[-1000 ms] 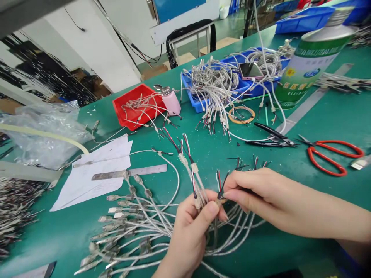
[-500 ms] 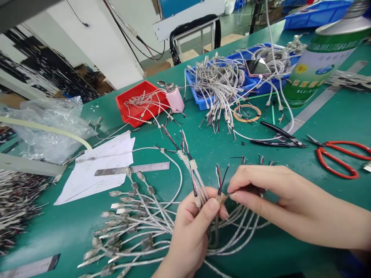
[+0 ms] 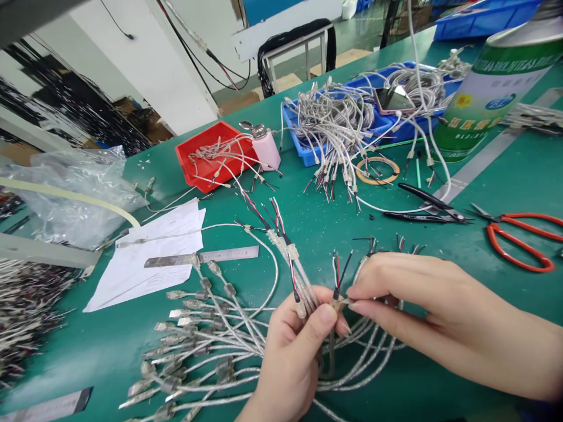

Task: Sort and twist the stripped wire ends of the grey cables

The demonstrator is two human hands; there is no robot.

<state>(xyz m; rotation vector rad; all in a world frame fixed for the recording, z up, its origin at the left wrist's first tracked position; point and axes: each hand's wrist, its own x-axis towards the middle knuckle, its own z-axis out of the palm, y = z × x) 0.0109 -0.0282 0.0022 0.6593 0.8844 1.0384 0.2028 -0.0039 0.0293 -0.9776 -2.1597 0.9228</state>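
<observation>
My left hand (image 3: 292, 357) is closed around several clear-jacketed USB cables (image 3: 305, 282), their split red, white and black wire ends pointing up. Its thumb presses on one cable end (image 3: 336, 290), which stands a little apart from the others. At that end's collar, my right hand (image 3: 433, 310) pinches with thumb and forefinger; what lies between the fingertips is too small to name. The cables run down and left to a fan of USB plugs (image 3: 180, 315) on the green table. More cables loop behind and below my right hand.
A steel ruler (image 3: 220, 256) lies across white paper (image 3: 132, 281). Farther back are a red tray (image 3: 187, 170), a pink bottle (image 3: 266, 151) and a blue tray (image 3: 308, 155) heaped with cables. Black cutters (image 3: 428, 215), red-handled scissors (image 3: 499, 243) and a green-white can (image 3: 466, 126) stand right.
My right fingertips have shifted slightly down and stay at the same cable end. My left hand keeps its grip, moving slightly right and down. The view has shifted a little.
</observation>
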